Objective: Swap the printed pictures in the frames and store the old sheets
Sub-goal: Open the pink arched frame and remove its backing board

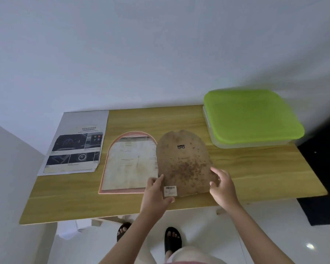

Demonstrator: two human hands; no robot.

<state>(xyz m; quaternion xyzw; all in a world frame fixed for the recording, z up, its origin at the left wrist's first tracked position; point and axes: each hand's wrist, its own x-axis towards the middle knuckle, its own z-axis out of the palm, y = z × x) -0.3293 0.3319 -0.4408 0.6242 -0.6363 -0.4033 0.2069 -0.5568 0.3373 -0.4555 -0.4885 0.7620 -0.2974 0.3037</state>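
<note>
An arch-shaped brown backing board (pixel 183 164), pretty stained and spotty, is being held up off the wooden table (pixel 255 174) by both hands. The left hand (pixel 156 195) is clamped on its lower left corner, thumb on top right by the barcode sticker (pixel 170 191), fingers tucked underneath. The right hand (pixel 222 185) is set against the board's lower right edge with fingers curled around it, though how tight that grip is can't really be made out. Just to the left, the arched pink frame (pixel 122 191) is lying flat on the table with a yellowed old sheet (pixel 130 164) still sitting in it, slightly overlapped by the board. Further left, a printed sheet (pixel 74 147) headed "ADVANCED" with car interior photos is laid flat. A clear container with a green lid (pixel 251 117) is parked at the far right of the table.
</note>
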